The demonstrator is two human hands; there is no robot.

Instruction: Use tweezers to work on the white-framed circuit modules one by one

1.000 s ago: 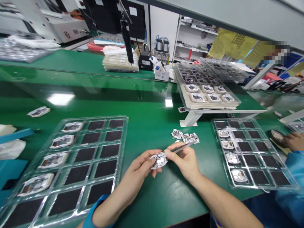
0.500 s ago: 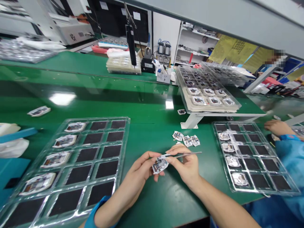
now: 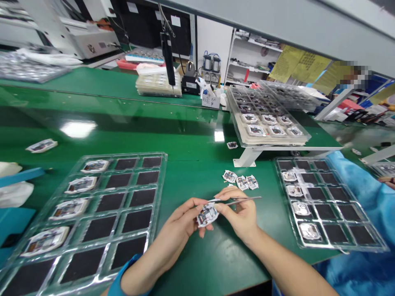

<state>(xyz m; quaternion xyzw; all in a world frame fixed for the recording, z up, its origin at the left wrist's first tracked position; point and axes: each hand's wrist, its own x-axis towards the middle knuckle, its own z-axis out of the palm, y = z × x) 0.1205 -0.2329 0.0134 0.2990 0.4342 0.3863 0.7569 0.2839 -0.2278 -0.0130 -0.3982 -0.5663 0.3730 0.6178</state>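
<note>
My left hand [image 3: 182,224] is closed around the edge of a small white-framed electronic module [image 3: 207,215], whose circuit side faces up. Between the thumb and fingers of my right hand [image 3: 237,211] is a pair of thin metal tweezers [image 3: 247,199]. Their back end sticks out to the right; the tips lie at the module's upper edge, and whether they grip anything there cannot be made out. My right thumb is close against the module's right side. Just beyond my hands, several similar modules [image 3: 242,183] lie on the green table, one partly hidden by my right fingers.
A clear compartment tray [image 3: 164,181] on the left holds several modules in its left column. Another tray [image 3: 293,232] on the right does too, beside a co-worker's blue sleeve [image 3: 354,181]. Stacked trays [image 3: 277,142] stand on a raised shelf; an electric screwdriver [image 3: 167,57] hangs behind.
The co-worker's hand has left the right tray's far corner, and the blue sleeve now covers that edge. My hands keep nearly the same pose; the view has shifted slightly.
</note>
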